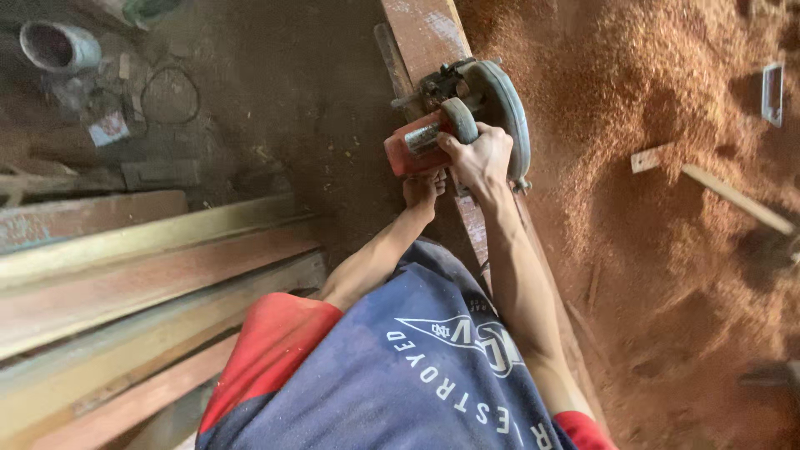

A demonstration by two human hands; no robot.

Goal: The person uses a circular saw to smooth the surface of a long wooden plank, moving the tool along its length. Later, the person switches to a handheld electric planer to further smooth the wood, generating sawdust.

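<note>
Two hands on one tool: a handheld circular saw with red motor body and grey-blue round blade guard, seated on a long reddish wooden plank that runs away from the person across the dirt floor; the plank bears the saw's weight, so the hands need only steady it. Right hand: grip clenched over the saw's top handle, wrist bent, forearm stretched straight forward. Left hand: tucked beneath the red motor body, largely hidden; whether it clasps the saw or the plank I cannot tell; elbow bent, forearm angled inward. Heaped reddish sawdust to the right; stacked long timber boards to the left.
</note>
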